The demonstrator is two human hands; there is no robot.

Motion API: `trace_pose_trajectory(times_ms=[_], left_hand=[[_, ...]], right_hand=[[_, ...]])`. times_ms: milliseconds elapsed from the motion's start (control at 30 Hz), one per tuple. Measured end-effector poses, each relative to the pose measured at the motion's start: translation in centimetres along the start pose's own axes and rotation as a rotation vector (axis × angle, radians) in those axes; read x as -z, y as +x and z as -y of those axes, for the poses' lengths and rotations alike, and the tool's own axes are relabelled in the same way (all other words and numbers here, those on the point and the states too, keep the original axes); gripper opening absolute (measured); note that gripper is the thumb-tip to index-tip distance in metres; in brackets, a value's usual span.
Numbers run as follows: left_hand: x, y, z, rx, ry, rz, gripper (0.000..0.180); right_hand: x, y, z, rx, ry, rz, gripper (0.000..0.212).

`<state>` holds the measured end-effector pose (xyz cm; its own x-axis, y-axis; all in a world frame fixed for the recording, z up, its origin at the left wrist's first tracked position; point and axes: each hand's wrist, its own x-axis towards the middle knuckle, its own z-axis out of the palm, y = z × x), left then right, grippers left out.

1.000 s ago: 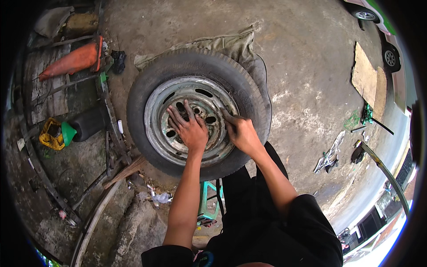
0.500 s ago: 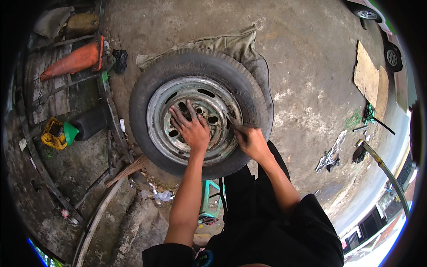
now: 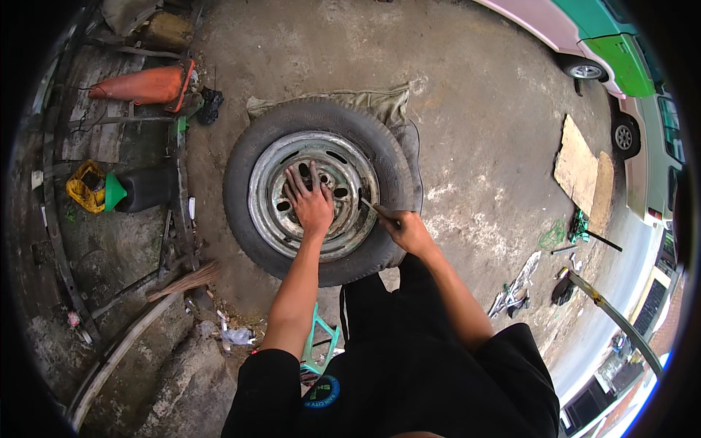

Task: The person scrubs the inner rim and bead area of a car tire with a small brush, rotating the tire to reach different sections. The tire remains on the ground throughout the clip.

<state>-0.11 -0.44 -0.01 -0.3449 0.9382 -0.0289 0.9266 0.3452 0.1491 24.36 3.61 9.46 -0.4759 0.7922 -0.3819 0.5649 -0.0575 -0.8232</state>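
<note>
On the wheel [image 3: 350, 223], the left hand [image 3: 314, 212] splays; right hand [image 3: 409, 233] grips a slim tool [image 3: 384, 212]. Heavy, stiff wheel, surely, best held by its tread [image 3: 406, 172]!

Soft, even daylight falls on the concrete ground [image 3: 475, 87] and leaves only weak, diffuse shadows, while the far lower right burns out to white beside a blue fringe. The steel rim [image 3: 348, 220] near the middle looks fairly crisp; toward the black circular border, fisheye distortion bends outlines and fine detail softens.
</note>
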Motion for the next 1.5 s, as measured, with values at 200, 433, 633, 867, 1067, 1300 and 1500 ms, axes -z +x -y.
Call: trace_pose_trajectory(times_ms=[200,433,633,867,1067,1300,1500], left_hand=[[1.6,-0.8,-0.4,0.101,-0.242,0.011,0.058],[3.2,-8.7,-3.8,0.441,-0.408,0.096,0.055],[2.3,-12.6,-10.6,0.779,-0.590,-0.115,0.057],[0.7,-12.6,-17.8,1.139,-0.882,-0.348,0.051],[1.4,-14.0,-19.4,1.192,-0.888,-0.571,0.032],[-0.9,-13.9,-17.7,1.308,-1.152,-0.904,0.026],[-3.1,-13.3,-19.5,1.397,-1.453,-0.954,0.026]], right_hand=[[2.0,0.7,2.2,0.108,-0.080,-0.013,0.036],[4.8,3.7,2.9,0.230,-0.185,0.116,0.035],[8.8,8.8,1.4,0.241,-0.275,0.480,0.034],[11.7,12.5,1.7,0.383,-0.456,0.797,0.034],[7.4,12.5,5.7,0.285,-0.494,1.077,0.035],[2.2,11.7,7.6,0.640,-0.619,1.082,0.034],[0.9,13.2,6.5,0.707,-0.635,1.185,0.032]])
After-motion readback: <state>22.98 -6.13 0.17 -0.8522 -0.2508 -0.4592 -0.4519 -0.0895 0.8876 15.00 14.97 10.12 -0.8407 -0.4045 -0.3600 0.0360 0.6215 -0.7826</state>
